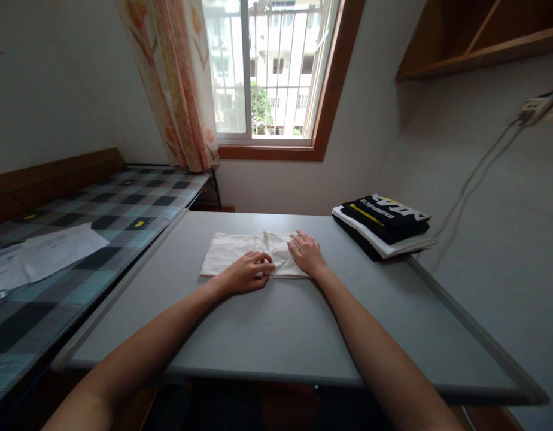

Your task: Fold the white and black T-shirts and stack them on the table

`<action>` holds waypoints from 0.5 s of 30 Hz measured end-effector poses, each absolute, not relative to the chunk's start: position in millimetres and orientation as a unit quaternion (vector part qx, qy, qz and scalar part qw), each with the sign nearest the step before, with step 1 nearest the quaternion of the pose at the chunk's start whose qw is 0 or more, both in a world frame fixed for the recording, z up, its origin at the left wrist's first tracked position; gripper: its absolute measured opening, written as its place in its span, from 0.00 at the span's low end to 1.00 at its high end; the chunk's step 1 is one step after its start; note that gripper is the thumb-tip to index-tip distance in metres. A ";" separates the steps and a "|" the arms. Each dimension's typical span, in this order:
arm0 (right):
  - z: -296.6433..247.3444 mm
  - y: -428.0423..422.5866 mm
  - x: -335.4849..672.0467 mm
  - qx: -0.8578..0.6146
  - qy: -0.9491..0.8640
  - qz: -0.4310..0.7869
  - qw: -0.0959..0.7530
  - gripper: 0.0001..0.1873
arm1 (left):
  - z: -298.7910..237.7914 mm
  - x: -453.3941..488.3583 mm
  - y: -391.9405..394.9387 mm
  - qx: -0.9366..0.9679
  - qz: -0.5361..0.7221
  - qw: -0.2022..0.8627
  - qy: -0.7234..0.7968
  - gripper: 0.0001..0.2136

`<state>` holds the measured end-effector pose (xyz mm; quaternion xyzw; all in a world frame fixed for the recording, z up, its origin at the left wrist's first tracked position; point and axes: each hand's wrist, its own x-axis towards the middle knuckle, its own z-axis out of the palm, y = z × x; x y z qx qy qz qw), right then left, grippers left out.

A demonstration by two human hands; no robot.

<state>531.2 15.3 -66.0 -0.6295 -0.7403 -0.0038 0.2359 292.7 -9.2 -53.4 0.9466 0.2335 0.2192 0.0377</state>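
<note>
A folded white cloth [234,251] lies flat on the grey table [280,323], near its middle. My left hand [247,272] rests on the cloth's near edge with its fingers curled, pinching the fabric. My right hand [307,251] lies flat on the cloth's right end, fingers stretched out and pressing down. Both forearms reach in from the bottom of the view.
A stack of folded black and white clothes [384,230] sits at the table's far right. A bed with a checked cover [92,221] and papers [47,254] stands on the left. A window [267,72] with a curtain [173,84] is behind; cables hang on the right wall.
</note>
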 end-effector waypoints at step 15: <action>-56.9 6.8 524.2 -0.570 -0.796 0.006 0.204 0.18 | -50.1 290.1 -8.6 0.938 0.234 0.135 0.215 0.14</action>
